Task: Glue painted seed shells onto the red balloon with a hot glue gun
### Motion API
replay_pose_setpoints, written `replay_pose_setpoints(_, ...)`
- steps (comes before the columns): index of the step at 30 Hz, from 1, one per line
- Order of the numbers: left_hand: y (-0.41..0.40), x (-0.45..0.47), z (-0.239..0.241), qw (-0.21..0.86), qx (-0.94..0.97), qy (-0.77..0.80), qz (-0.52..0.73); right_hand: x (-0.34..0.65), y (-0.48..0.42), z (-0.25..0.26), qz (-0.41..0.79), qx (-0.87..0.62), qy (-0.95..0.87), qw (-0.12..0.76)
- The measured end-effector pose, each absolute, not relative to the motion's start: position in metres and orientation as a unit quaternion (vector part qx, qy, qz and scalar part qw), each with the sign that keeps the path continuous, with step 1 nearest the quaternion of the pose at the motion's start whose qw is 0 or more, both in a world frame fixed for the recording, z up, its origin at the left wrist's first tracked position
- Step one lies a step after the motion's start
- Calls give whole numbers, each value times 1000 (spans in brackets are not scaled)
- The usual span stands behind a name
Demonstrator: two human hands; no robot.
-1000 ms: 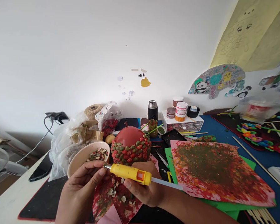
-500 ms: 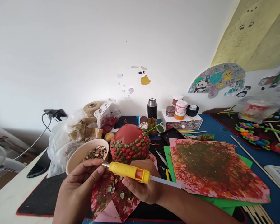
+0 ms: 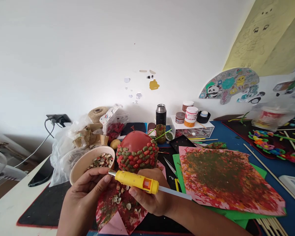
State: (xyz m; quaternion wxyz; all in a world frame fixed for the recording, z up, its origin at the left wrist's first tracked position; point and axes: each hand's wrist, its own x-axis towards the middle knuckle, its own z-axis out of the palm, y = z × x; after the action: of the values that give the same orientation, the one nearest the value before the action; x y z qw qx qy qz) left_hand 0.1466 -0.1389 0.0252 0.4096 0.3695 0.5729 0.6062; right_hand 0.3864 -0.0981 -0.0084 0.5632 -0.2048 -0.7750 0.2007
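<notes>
Two hands close: your right hand (image 3: pixel 158 201), fingers wrapped round yellow glue gun (image 3: pixel 131 180); your left hand (image 3: pixel 85 191), fingers curled at nozzle (image 3: pixel 112 173), cannot tell what's pinched. Steady nozzle, spare skin. Red balloon (image 3: pixel 135 143) just beyond, far side.

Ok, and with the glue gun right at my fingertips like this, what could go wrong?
The nozzle of the glue gun is right at the fingertips of your left hand, so if hot, it could burn them should your right hand slip. The balloon, bare on top, sits just beyond; a careless swing might pop it. Shells lie loose on the paper below, where stray glue could stick them down.
</notes>
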Motion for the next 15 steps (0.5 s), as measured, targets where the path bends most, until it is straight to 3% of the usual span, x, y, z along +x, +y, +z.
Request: replay_pose_setpoints(15,-135,135,20,433,367,584,580,388,-99,-17,203,-221,-785,542)
